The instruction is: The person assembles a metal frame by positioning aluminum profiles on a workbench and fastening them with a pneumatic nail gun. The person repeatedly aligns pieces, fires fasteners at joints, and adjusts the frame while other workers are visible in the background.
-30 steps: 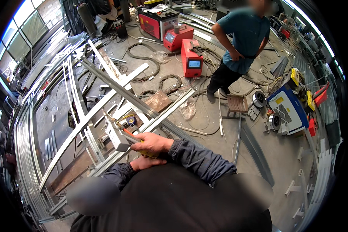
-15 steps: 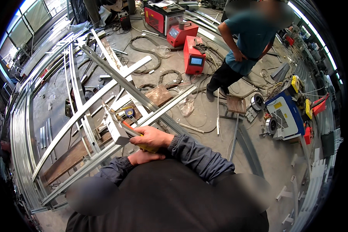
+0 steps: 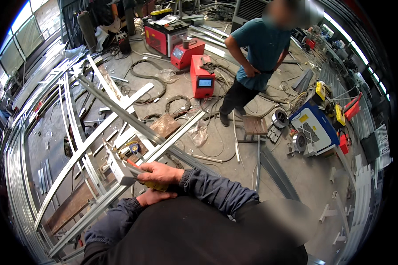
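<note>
My right hand (image 3: 162,173) is wrapped around a tool with a yellow grip (image 3: 155,185), most of it hidden by my fingers, so its kind cannot be made out. An orange-red part (image 3: 132,163) juts out left of my fingertips. Right beside them is the end of a pale square metal tube (image 3: 127,179). My left hand (image 3: 157,197) lies closed just below the right one, against the underside of the grip; its fingers are partly hidden. A blue-and-yellow tape measure (image 3: 133,148) rests beyond the tube, among the metal profiles.
Long metal profiles (image 3: 132,118) cross in a frame before me and to my left. A person in a teal shirt (image 3: 258,48) stands ahead on the right. Red machines (image 3: 202,77), coiled cables (image 3: 177,105), a blue-and-white machine (image 3: 316,126) and wire spools (image 3: 280,118) stand on the floor.
The whole scene has shifted left and slightly downward as my view turned a little right. Both hands keep their hold beside the tube. The other person's stance is nearly the same.
</note>
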Demonstrator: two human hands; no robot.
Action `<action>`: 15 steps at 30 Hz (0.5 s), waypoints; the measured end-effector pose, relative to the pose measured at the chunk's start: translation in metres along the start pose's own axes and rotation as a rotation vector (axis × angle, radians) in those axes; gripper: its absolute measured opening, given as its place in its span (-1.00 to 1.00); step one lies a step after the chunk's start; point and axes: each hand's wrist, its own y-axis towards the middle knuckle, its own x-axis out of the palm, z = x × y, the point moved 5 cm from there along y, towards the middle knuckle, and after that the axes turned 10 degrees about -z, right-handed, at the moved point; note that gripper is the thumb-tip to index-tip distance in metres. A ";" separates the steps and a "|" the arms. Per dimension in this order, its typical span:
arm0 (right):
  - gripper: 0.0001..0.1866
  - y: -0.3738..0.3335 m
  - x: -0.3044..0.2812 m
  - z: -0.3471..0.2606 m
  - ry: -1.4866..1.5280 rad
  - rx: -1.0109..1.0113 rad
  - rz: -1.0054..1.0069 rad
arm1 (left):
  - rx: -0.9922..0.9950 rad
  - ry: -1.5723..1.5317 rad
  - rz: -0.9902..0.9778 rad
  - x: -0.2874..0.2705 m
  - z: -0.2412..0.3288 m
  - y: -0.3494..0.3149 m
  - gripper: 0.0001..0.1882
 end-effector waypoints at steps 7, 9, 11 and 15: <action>-0.49 0.004 0.005 0.015 -0.048 -0.075 -0.045 | -0.069 -0.026 -0.008 0.013 -0.004 -0.003 -0.39; -0.50 0.002 0.010 0.018 -0.040 -0.030 -0.072 | -0.094 -0.051 -0.004 0.017 -0.011 -0.008 -0.36; -0.51 0.003 0.018 0.022 -0.016 -0.033 -0.096 | -0.125 -0.064 0.035 0.023 -0.013 -0.017 -0.38; -0.50 0.015 0.030 0.039 -0.014 -0.014 -0.130 | -0.126 -0.132 0.110 0.031 -0.021 -0.031 -0.39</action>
